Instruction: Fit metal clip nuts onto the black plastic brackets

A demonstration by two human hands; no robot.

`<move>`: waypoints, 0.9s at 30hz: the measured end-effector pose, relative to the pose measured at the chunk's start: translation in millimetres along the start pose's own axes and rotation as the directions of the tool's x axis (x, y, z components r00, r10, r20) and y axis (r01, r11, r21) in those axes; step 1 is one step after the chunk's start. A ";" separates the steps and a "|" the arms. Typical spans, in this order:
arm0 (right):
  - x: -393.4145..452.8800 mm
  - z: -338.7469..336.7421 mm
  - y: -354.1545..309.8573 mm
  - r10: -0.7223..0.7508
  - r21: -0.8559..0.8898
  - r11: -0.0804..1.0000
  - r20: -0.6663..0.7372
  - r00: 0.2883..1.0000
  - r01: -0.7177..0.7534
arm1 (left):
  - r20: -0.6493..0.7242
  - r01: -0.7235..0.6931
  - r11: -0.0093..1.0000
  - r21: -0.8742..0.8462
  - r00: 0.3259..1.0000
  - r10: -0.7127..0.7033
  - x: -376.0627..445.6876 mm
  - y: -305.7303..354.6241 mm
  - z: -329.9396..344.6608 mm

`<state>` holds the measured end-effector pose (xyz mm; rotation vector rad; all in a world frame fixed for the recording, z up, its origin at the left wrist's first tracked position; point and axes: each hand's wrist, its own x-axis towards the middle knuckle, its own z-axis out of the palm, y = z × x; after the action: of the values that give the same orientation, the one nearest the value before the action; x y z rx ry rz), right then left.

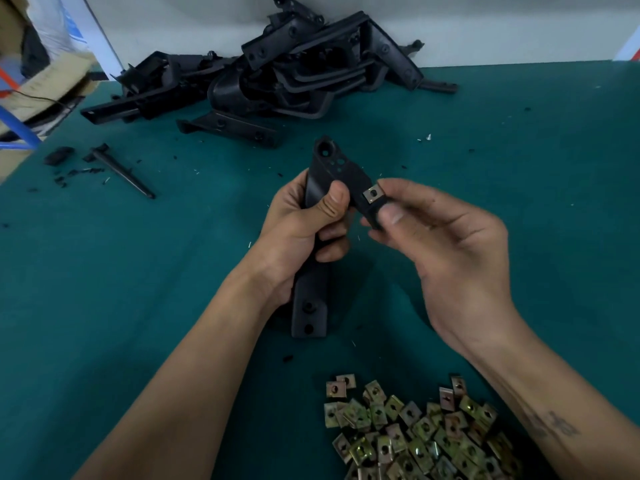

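— In the centre of the frame?
— A black plastic bracket (pixel 322 216), long, held above the green table (pixel 519 140). Gripped around its middle by the left hand (pixel 301 233), thumb pressed on the front face, other fingers curled behind. Lower end with two holes pointing toward the bottom of the frame, upper end with one large hole and some small ones pointing up.

— And on the right side of it?
— A short side arm of the bracket, carrying one metal clip nut (pixel 372 194) at its tip. Pinched there by the right hand (pixel 446 247), thumb below the clip nut, index finger just above it, remaining fingers loosely bent. Fully seated or not: cannot tell.

— Lower right of the frame?
— A pile of loose clip nuts (pixel 415 434), yellowish metal, lying on the table, partly under the right forearm.

— Top of the frame?
— A heap of black brackets (pixel 294 64), stacked against the white wall. At the left, a thin black rod (pixel 123 169) and small black scraps on the table. In the upper left corner, a cardboard box (pixel 38 88), blurred.
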<state>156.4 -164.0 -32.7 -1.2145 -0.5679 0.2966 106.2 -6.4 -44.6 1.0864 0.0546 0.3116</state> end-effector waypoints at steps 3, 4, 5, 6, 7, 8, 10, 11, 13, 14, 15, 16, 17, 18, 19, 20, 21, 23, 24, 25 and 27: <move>1.4 -1.2 -2.5 0.102 0.091 0.991 -0.044 0.994 -0.097 | 0.014 0.010 1.000 0.021 1.000 -0.010 -0.3 0.6 2.5; 2.3 -1.8 -3.6 0.129 0.094 0.988 -0.042 0.991 -0.125 | 0.021 0.014 1.000 0.027 1.000 -0.014 -0.7 0.5 3.1; 3.2 -2.6 -4.8 0.157 0.100 0.983 -0.039 0.987 -0.153 | 0.036 0.021 0.999 0.026 0.999 -0.022 -1.0 0.1 3.5; 4.6 -3.7 -5.9 0.185 0.112 0.977 -0.034 0.982 -0.180 | 0.056 0.032 0.999 0.026 0.998 -0.034 -1.4 0.1 3.6; 6.1 -5.2 -7.2 0.207 0.122 0.972 -0.025 0.978 -0.203 | 0.076 0.045 0.999 0.031 0.996 -0.047 -1.8 0.1 3.8; 7.7 -7.3 -8.3 0.219 0.117 0.969 -0.016 0.976 -0.216 | 0.091 0.057 0.998 0.040 0.994 -0.060 -2.2 0.1 4.0; 10.5 -11.2 -9.7 0.220 0.070 0.973 -0.005 0.976 -0.219 | 0.114 0.074 0.996 0.052 0.990 -0.080 -2.4 -0.1 4.0; 11.5 -12.5 -10.2 0.219 0.045 0.975 0.002 0.976 -0.219 | 0.122 0.079 0.995 0.053 0.989 -0.085 -2.1 -0.3 3.8; 12.9 -13.8 -11.7 0.230 0.015 0.973 0.018 0.973 -0.231 | 0.129 0.085 0.995 0.058 0.987 -0.091 -1.7 0.1 3.3; 13.4 -14.6 -12.4 0.240 0.008 0.971 0.025 0.971 -0.240 | 0.130 0.087 0.994 0.062 0.987 -0.094 -1.8 0.3 2.8; 13.8 -14.8 -13.3 0.247 0.005 0.969 0.031 0.968 -0.247 | 0.132 0.088 0.994 0.068 0.987 -0.096 -1.6 0.2 2.5; 13.6 -14.8 -14.1 0.252 0.002 0.968 0.033 0.967 -0.252 | 0.132 0.089 0.993 0.075 0.986 -0.098 -1.5 0.1 2.4; 12.9 -13.9 -14.2 0.255 -0.002 0.967 0.026 0.967 -0.255 | 0.128 0.089 0.992 0.086 0.987 -0.099 -1.4 -0.4 2.6; 11.7 -12.6 -13.8 0.255 -0.013 0.967 0.010 0.967 -0.255 | 0.118 0.087 0.991 0.098 0.988 -0.099 -1.5 -0.6 2.8; 10.3 -10.7 -13.2 0.253 -0.031 0.967 -0.015 0.967 -0.253 | 0.105 0.085 0.991 0.108 0.990 -0.096 -1.4 -0.9 3.0; 9.1 -8.7 -12.7 0.248 -0.045 0.967 -0.039 0.968 -0.250 | 0.095 0.082 0.990 0.116 0.991 -0.093 -1.4 -1.1 3.1; 8.0 -6.5 -12.3 0.246 -0.046 0.967 -0.061 0.967 -0.249 | 0.090 0.079 0.990 0.121 0.992 -0.091 -1.3 -1.2 3.1; 5.9 -2.8 -12.0 0.259 -0.010 0.965 -0.094 0.961 -0.261 | 0.093 0.076 0.989 0.127 0.992 -0.088 -1.0 -1.2 3.3; 5.2 -1.6 -12.4 0.277 0.023 0.961 -0.105 0.955 -0.276 | 0.093 0.073 0.989 0.129 0.992 -0.085 -0.9 -1.3 3.5; 4.8 -0.6 -12.9 0.300 0.059 0.954 -0.113 0.947 -0.295 | 0.090 0.069 0.989 0.129 0.993 -0.081 -0.7 -1.8 3.9; 4.4 0.1 -13.2 0.344 0.124 0.936 -0.113 0.932 -0.330 | 0.077 0.065 0.989 0.132 0.994 -0.076 -0.7 -2.2 4.5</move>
<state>158.9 -166.2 -19.2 -1.2194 -0.2218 0.5255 106.9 -11.4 -44.5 1.2222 0.0408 0.2016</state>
